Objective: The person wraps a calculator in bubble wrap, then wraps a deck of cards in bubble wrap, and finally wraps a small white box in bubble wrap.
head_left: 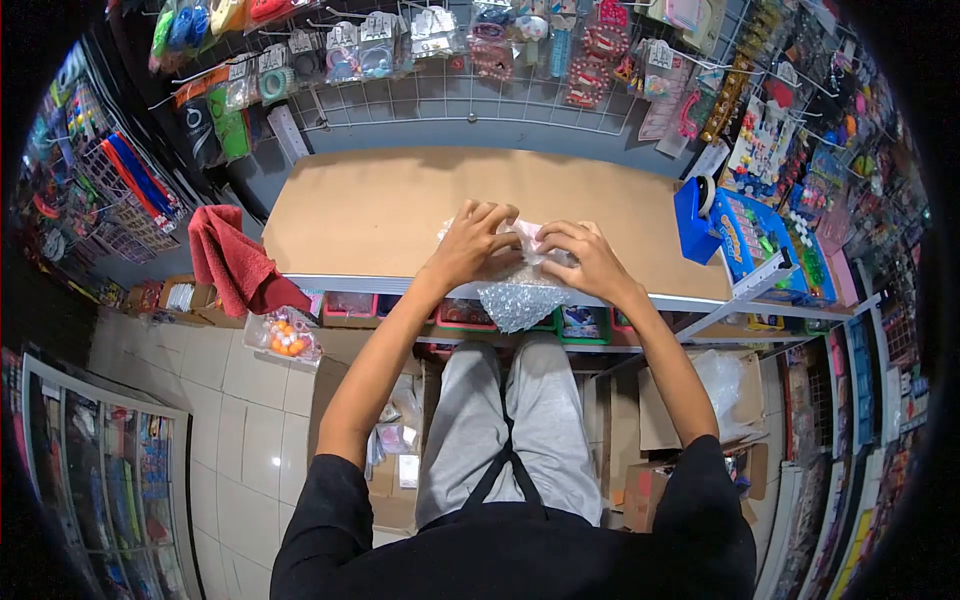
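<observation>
Bubble wrap (522, 304) lies at the front edge of the brown table, and part of it hangs over the edge. Around a small pinkish-white item (530, 232), the wrap is bunched between my hands. My left hand (480, 245) has its fingers curled on the wrap's left side. On the right side, my right hand (583, 262) pinches the wrap with bent fingers. How much of the item is wrapped cannot be made out.
The brown table (370, 205) has a red cloth (235, 262) over its left corner. A blue tape dispenser (695, 220) and blue tray (750, 240) stand at the right. Packaged goods hang behind. Below are an orange-ball bag (288, 338) and cardboard boxes (645, 495).
</observation>
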Motion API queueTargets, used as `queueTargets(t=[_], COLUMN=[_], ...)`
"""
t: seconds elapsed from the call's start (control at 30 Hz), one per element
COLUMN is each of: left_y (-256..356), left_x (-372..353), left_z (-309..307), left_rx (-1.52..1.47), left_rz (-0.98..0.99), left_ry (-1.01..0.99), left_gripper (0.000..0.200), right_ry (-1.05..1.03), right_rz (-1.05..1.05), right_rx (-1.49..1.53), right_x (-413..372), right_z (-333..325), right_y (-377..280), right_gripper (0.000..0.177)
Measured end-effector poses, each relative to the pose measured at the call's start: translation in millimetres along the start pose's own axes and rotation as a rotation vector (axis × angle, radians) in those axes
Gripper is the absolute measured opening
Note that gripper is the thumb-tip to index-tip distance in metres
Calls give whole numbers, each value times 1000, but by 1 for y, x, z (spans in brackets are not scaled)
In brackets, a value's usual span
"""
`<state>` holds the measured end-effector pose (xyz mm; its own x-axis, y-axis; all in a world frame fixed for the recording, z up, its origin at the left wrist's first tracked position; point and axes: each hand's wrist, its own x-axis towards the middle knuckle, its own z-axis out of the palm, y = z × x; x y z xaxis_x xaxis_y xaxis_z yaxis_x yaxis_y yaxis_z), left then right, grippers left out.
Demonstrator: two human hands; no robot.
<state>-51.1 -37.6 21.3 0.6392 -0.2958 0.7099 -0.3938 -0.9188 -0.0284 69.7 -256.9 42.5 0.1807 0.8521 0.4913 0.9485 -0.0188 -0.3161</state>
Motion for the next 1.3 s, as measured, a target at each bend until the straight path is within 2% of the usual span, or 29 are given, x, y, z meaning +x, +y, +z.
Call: queueTargets(t=[0.17, 0.27, 0.47, 0.57, 0.67, 0.97, 1.07, 1.3], left_y=[-1, -5, -9, -9, -9, -24, -24, -13], left_x=[4, 2, -1, 0, 8, 18, 17, 27], left_z=[1, 6, 9, 8, -2, 4, 6, -8], left_rx=[11, -72, -165, -324, -335, -293, -271, -313], left_rz=[36, 1, 56, -15, -58, -53, -68, -71], left_ry=[12, -84, -134, -143, -276, -358, -369, -371], left_gripper=[26, 27, 31, 37, 46, 37, 36, 36], right_ry=[38, -3, 55, 35, -46, -74, -45, -73], right_rz=[36, 87, 46, 75, 52, 47, -63, -51], right_rx=[-5, 31, -12, 34, 23, 122, -1, -54], right_x=[-2, 1, 5, 8, 15, 25, 27, 27], right_z=[-1, 3, 6, 8, 0, -12, -13, -9], right_y=[-3, 5, 4, 7, 10, 20, 20, 23], right_gripper=[28, 26, 25, 30, 32, 36, 35, 33])
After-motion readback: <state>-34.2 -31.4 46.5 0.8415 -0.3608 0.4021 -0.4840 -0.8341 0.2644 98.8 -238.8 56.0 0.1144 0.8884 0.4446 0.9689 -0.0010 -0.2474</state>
